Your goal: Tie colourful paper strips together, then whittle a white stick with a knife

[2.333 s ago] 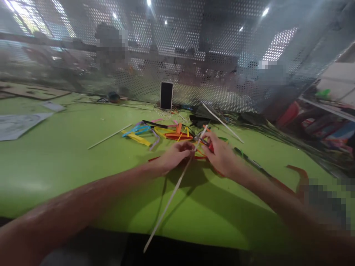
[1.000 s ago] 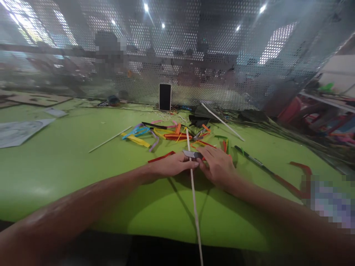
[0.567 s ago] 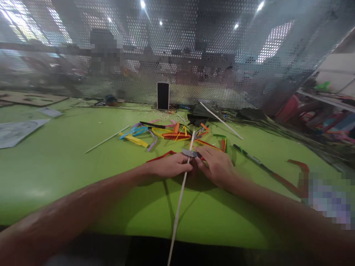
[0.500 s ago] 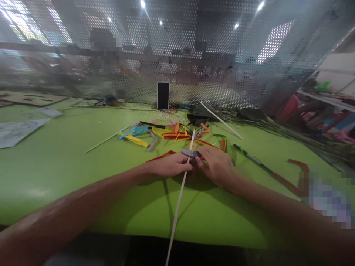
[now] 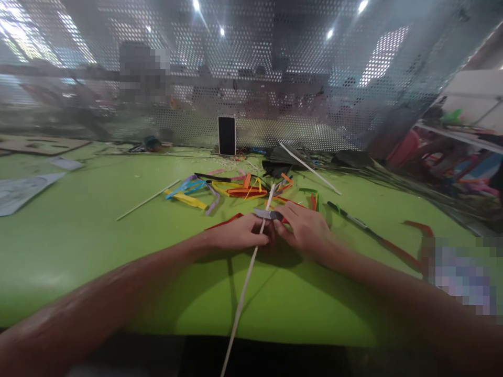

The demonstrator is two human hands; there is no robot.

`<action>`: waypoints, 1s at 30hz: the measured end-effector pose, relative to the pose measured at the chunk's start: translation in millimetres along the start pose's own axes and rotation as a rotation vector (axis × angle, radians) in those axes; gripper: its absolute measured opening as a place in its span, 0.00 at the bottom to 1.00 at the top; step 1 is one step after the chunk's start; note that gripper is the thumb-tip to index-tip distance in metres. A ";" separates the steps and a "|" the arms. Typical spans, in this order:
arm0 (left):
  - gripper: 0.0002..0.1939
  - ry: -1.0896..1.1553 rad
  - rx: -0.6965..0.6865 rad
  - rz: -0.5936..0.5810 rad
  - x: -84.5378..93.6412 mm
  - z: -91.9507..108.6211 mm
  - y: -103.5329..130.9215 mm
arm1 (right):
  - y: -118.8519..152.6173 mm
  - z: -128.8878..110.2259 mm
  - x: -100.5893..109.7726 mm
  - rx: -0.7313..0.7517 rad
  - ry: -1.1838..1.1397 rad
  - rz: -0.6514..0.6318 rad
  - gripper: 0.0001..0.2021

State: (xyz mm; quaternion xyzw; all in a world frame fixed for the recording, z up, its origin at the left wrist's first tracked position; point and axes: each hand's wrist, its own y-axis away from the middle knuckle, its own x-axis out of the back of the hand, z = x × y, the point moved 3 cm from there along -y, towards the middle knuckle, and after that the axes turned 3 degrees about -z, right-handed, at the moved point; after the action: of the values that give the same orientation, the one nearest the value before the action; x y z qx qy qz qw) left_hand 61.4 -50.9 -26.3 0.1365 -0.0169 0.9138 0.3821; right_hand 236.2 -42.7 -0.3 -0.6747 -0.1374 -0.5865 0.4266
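A long thin pale stick [image 5: 243, 295] runs from beyond my hands down past the table's near edge. My left hand [image 5: 245, 232] is closed around it, with the thumb lying across its top. From the right, my right hand [image 5: 302, 229] grips a knife by its handle, which is mostly hidden in the fingers. The grey knife blade [image 5: 262, 213] lies across the stick just beyond my left hand, touching it or nearly so. Bits of red show beside the right fingers; I cannot tell what they belong to.
Colourful strips [image 5: 236, 191] lie heaped beyond my hands. A phone-like black panel [image 5: 227, 136] stands against the perforated metal screen [image 5: 251, 94]. Loose pale sticks [image 5: 149, 199] lie about, a dark rod [image 5: 353, 220] is at right, and paper sheets [image 5: 27, 191] are at left on the green table [image 5: 118, 303].
The whole view has shifted slightly, so things sit a little further left. The stick's near end has swung slightly left. Both hands keep their grips and nearly the same places.
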 end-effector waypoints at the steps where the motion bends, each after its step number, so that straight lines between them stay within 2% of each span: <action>1: 0.08 -0.003 -0.003 -0.003 0.1 -0.1 0.1 | -0.1 0.0 0.3 0.003 0.000 0.002 0.16; 12: 0.10 -0.009 0.045 0.050 -1.2 4.1 0.9 | -0.7 6.9 -1.9 -0.021 0.027 0.042 0.18; 30: 0.08 0.059 -0.012 0.005 2.3 -4.4 -1.8 | -3.9 14.1 -4.2 -0.037 0.044 -0.014 0.19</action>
State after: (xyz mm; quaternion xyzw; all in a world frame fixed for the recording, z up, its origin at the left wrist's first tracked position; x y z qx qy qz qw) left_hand 60.0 -47.5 -30.1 0.1069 -0.0116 0.9183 0.3809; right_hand 241.8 -28.6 -1.8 -0.6682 -0.1220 -0.6068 0.4129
